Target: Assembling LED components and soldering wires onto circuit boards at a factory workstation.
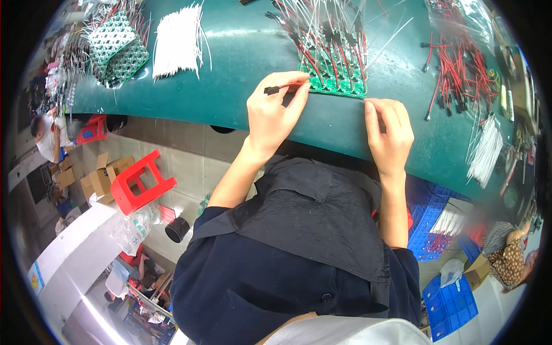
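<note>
A green circuit board panel (339,86) lies near the front edge of the table, with rows of red-black wire leads and white cable ties standing up from it. My left hand (270,112) is at the panel's near left corner, thumb and forefinger pinched on a wire lead (293,84). That lead's black connector (271,90) rests over the back of the hand. At the near right corner, the fingertips of my right hand (392,129) are closed against the panel's edge; the thumb lies beside the curled fingers.
Stacked circuit boards (118,49) and a bundle of white cable ties (178,40) lie to the left on the green table (230,63). On the right are loose wire leads (460,75) and more ties (486,150). A red stool (141,181) and blue crates (451,307) stand below.
</note>
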### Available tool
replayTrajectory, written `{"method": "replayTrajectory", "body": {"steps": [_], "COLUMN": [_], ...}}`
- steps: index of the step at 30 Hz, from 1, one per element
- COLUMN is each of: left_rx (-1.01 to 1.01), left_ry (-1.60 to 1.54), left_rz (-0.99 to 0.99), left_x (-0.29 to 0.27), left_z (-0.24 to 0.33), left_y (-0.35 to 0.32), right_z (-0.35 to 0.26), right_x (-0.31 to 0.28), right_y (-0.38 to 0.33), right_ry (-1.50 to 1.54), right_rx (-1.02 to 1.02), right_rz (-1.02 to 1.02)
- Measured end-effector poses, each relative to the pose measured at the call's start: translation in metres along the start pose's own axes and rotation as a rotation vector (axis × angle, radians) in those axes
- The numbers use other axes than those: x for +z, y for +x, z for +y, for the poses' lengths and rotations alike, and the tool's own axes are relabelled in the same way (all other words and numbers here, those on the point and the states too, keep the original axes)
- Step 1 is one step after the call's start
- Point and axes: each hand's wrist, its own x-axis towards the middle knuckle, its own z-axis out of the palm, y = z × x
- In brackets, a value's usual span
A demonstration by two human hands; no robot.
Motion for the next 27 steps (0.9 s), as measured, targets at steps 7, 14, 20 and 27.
{"method": "replayTrajectory", "body": {"steps": [7, 14, 20, 27], "left_rx": [-0.389, -0.483, -0.481, -0.406], "left_ry": [-0.188, -0.253, -0.243, -0.294], "left_rz": [-0.111, -0.177, -0.203, -0.158], "left_x": [-0.002, -0.003, -0.006, -0.021], "left_z": [0.002, -0.008, -0.013, -0.002], "left_y": [0.01, 0.014, 0.014, 0.02], "right_z": [0.0, 0.111, 0.15, 0.221], "right_x": [-0.03, -0.19, -0.211, -0.256], "right_y": [0.006, -0.008, -0.016, -0.044], "right_ry": [0.019, -0.684, -1.017, -0.737], "right_rx": [0.116, 0.589, 0.783, 0.609], "right_rz": [0.067, 0.326, -0.091, -0.139]}}
